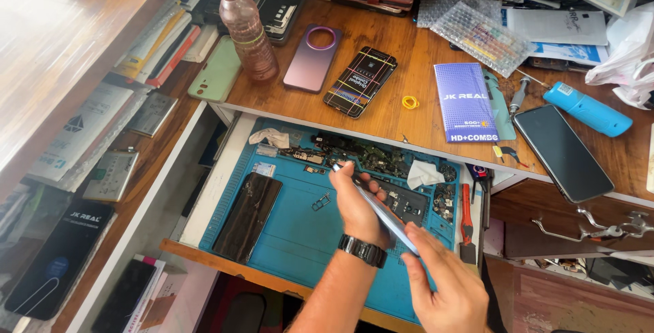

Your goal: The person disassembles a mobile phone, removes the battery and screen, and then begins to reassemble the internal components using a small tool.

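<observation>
A: What is in the hands just now?

B: Both hold one thin, pale blue-grey smartphone (377,208), seen almost edge-on and slanting over the blue silicone repair mat (300,238) in the pulled-out drawer. The left hand (354,203), with a dark metal watch (363,250) on its wrist, is closed round the phone's upper end, fingers curled over the top edge. The right hand (446,282) is clamped on the lower end, thumb lying along its side.

A: So which step would you call it?

B: I'd judge it an inspection or a turning-over of the handset in mid-air: it is clear of the mat, and no tool is on it.

A: What lies below?

B: A black phone screen panel (246,216) flat on the left of the mat, a small metal SIM tray (321,201) just beside the left wrist, green circuit boards and loose parts (381,159) along the back, and a red-handled tool (467,220) at the right edge.

A: And on the wooden desk (409,54) above?

B: A pinkish clear plastic bottle (248,30), a purple phone back with a ring camera (312,57), a blue printed box (465,101) and a dark slab phone (563,152).

A: What does the next move call for?

B: A firm two-ended hold, I think, and bare mat to lay it on, away from the loose parts.
</observation>
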